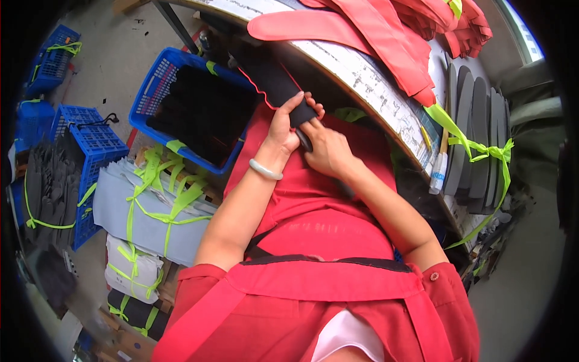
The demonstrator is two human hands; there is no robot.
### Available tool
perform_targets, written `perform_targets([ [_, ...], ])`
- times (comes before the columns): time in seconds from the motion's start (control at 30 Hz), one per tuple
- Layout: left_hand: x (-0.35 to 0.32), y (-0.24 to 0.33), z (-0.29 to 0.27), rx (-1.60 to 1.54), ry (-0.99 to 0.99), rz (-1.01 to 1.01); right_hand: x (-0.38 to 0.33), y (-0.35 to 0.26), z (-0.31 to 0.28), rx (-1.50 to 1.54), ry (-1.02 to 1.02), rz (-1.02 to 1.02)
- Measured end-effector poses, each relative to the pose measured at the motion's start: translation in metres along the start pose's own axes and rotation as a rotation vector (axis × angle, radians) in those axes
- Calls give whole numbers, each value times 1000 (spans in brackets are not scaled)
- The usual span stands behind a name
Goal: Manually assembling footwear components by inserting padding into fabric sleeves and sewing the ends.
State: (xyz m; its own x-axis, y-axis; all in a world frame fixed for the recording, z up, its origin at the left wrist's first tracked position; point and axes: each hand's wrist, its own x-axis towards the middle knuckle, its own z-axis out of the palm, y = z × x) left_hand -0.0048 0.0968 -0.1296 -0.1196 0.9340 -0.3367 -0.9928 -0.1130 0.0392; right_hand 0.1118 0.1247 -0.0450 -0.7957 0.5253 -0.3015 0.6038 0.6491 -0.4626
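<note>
Black strip point(280, 84) sat above the lap, beside the blue basket point(151, 84). Left hand point(286, 123) was wrapped around its near end; right hand point(327, 148) met that end, pinch unclear. Looked like end-handling; next move probably needed steady left hold.

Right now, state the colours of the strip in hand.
The strip is black with red edges, best seen in the head view.

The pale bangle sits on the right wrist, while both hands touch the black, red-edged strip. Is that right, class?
Wrong wrist: the head view shows the pale bangle on the left. The left hand and right hand do touch the black, red-edged strip.
</note>
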Motion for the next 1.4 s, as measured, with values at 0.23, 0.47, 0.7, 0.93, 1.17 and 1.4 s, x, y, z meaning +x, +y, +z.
perform_targets([
  [0.23, 5, 14, -6, -82, 27, -7, 12, -15, -4, -77, -80, -12],
  [0.47, 4, 3, -3, -41, -74, -3, 27, 1, 0, -13, -19, 14],
  [0.7, 4, 7, -2, 77, 37, 65, -4, 3, 0, -27, -30, -1],
  [0.93, 4, 11, -1, -26, 56, -13, 11, 0, 1, -73, -37, -32],
  [1.17, 1, 2, 10, 14, 55, -42, 37, 9, -1, -74, -86, 20],
  [1.4, 4, 3, 2, 81, 38, 51, 3, 9, 2, -116, -68, -10],
])
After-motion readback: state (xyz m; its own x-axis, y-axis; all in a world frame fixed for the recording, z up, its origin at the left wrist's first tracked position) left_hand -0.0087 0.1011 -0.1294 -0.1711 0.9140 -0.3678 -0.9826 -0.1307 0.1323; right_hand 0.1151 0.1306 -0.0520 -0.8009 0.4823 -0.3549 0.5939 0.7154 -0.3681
